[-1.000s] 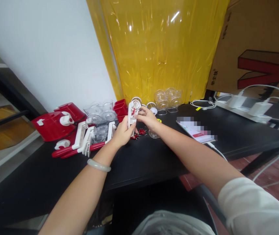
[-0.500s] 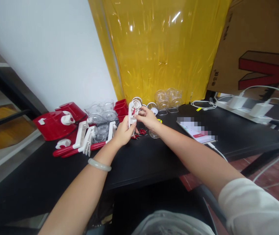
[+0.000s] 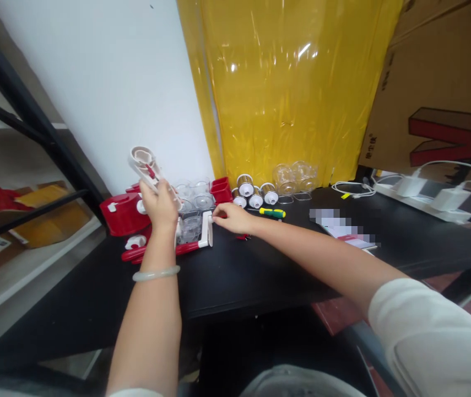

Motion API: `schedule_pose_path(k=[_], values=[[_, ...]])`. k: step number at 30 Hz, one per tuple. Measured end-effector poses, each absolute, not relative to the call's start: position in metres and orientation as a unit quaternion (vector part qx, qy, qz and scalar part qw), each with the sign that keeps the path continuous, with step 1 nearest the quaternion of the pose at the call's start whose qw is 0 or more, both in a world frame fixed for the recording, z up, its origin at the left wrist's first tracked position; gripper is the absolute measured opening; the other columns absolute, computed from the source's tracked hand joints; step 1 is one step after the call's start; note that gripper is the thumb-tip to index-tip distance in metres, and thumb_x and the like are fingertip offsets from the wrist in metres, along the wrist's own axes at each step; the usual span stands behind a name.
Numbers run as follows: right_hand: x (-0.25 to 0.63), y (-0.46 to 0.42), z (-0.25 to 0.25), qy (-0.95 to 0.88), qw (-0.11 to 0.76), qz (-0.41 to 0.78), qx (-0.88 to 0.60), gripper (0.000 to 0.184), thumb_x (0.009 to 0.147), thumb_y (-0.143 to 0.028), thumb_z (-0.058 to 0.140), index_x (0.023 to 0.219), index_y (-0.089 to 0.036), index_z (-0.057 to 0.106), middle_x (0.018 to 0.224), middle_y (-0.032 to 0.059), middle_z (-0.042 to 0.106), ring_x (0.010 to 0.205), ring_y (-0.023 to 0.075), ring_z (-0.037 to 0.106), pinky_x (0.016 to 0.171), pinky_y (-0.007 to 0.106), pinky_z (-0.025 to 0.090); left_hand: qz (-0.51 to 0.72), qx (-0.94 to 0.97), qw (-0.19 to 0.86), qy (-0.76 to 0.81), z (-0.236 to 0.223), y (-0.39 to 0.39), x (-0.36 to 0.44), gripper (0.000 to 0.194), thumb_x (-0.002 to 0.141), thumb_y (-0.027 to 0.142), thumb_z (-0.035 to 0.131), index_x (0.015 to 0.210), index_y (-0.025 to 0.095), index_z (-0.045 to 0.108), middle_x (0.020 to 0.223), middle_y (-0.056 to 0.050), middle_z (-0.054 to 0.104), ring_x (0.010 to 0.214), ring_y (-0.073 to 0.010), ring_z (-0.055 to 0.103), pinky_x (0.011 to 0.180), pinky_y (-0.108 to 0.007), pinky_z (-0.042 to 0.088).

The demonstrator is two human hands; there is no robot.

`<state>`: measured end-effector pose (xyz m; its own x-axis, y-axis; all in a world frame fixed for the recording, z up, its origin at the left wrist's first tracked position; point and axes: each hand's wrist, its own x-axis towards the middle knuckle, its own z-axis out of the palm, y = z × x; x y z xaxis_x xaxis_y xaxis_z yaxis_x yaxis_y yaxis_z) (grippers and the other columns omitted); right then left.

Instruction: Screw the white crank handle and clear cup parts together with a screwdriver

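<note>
My left hand (image 3: 158,207) is closed around a white plastic part (image 3: 141,157) with a ring-shaped end and a small red piece inside it, lifted above the table. My right hand (image 3: 233,218) has its fingertips pinched on the white end of a red-and-white handle (image 3: 207,229), which lies on the black table. Behind my left hand are a red plastic housing (image 3: 124,214) and clear plastic cups (image 3: 200,201). Small red pieces (image 3: 243,237) lie just below my right hand, partly hidden by it.
Metal-and-white cylinders (image 3: 255,198) are grouped by a red square container (image 3: 221,190). A yellow-green screwdriver (image 3: 272,213) lies in front of them. Further right are more clear cups (image 3: 295,179), a phone (image 3: 345,231) with a cable, and a white power strip (image 3: 421,201).
My left hand has carried the white part up and to the left. My right hand has let go of that part and moved to the red-and-white handle. The view has shifted slightly.
</note>
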<state>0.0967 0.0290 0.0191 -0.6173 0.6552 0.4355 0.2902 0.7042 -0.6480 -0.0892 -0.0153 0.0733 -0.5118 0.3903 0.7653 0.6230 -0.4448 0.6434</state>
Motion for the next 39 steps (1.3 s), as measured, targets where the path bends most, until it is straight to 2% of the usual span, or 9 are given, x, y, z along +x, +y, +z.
schedule_pose_path(k=[4,9,12,14,18,22,32,35,39], values=[[0.051,0.014,0.021,-0.898,0.307,0.188,-0.253,0.016,0.089,-0.021,0.06,0.094,-0.014,0.073,0.102,0.0092,0.077,0.097,0.0181,0.068,0.094,0.03,0.047,-0.706,-0.444,0.089,-0.545,0.081,-0.031,-0.107,0.032,0.098,0.051,0.039,0.1,0.02,0.049,0.066,0.002,0.059,0.046,-0.0138,0.056,0.046,-0.026,0.047],[0.006,-0.013,0.024,-0.923,0.235,0.122,-0.278,0.025,0.089,-0.032,0.056,0.092,-0.018,0.076,0.108,0.0118,0.077,0.108,0.0267,0.069,0.09,0.034,0.05,-0.656,-0.439,0.152,-0.595,0.079,-0.039,-0.11,0.032,0.1,0.048,0.039,0.095,0.019,0.051,0.068,0.0,0.065,0.051,-0.0145,0.063,0.053,-0.025,0.048],[0.007,-0.01,0.029,-0.911,0.255,0.133,-0.295,0.03,0.091,-0.033,0.051,0.107,-0.018,0.071,0.114,0.0141,0.075,0.11,0.0286,0.069,0.089,0.036,0.051,-0.617,-0.465,0.17,-0.612,0.077,-0.041,-0.105,0.031,0.1,0.046,0.039,0.091,0.02,0.052,0.066,-0.001,0.065,0.054,-0.0163,0.065,0.059,-0.027,0.049],[0.018,0.003,0.028,-0.871,0.279,0.161,-0.371,0.035,0.093,-0.033,0.049,0.119,-0.014,0.064,0.116,0.0183,0.074,0.11,0.0301,0.069,0.089,0.037,0.052,-0.601,-0.479,0.168,-0.617,0.075,-0.042,-0.101,0.031,0.1,0.045,0.039,0.09,0.02,0.053,0.067,-0.001,0.066,0.054,-0.017,0.065,0.06,-0.028,0.048],[0.042,0.028,0.01,-0.822,0.218,0.214,-0.48,0.051,0.086,-0.035,0.06,0.128,-0.007,0.059,0.126,0.0246,0.069,0.115,0.0333,0.069,0.09,0.036,0.053,-0.566,-0.498,0.162,-0.637,0.073,-0.04,-0.093,0.029,0.099,0.045,0.042,0.092,0.02,0.055,0.066,-0.001,0.067,0.056,-0.0183,0.066,0.065,-0.029,0.048],[0.049,0.028,-0.004,-0.838,0.16,0.228,-0.469,0.045,0.085,-0.038,0.059,0.117,-0.008,0.07,0.127,0.0237,0.07,0.118,0.0358,0.068,0.09,0.037,0.054,-0.55,-0.501,0.168,-0.647,0.071,-0.038,-0.089,0.03,0.098,0.047,0.043,0.094,0.021,0.057,0.065,-0.002,0.066,0.065,-0.0218,0.068,0.069,-0.031,0.048],[0.046,0.029,-0.003,-0.83,0.147,0.242,-0.481,0.05,0.079,-0.044,0.062,0.115,-0.01,0.073,0.125,0.0223,0.072,0.111,0.0347,0.072,0.081,0.034,0.056,-0.515,-0.526,0.132,-0.664,0.064,-0.034,-0.081,0.027,0.096,0.046,0.047,0.092,0.023,0.061,0.07,-0.006,0.069,0.077,-0.0266,0.07,0.072,-0.032,0.049],[0.049,0.026,0.0,-0.828,0.157,0.253,-0.476,0.048,0.076,-0.04,0.065,0.114,-0.012,0.071,0.124,0.0207,0.072,0.111,0.0345,0.071,0.081,0.035,0.056,-0.503,-0.525,0.139,-0.673,0.062,-0.033,-0.079,0.026,0.095,0.045,0.048,0.095,0.022,0.062,0.078,-0.008,0.072,0.082,-0.0277,0.07,0.074,-0.033,0.049],[0.052,0.02,0.004,-0.82,0.175,0.258,-0.48,0.056,0.075,-0.034,0.067,0.127,-0.014,0.059,0.128,0.0208,0.069,0.116,0.036,0.069,0.085,0.038,0.056,-0.489,-0.527,0.142,-0.68,0.061,-0.031,-0.079,0.027,0.095,0.044,0.048,0.096,0.022,0.062,0.083,-0.01,0.073,0.084,-0.0279,0.07,0.077,-0.035,0.05]])
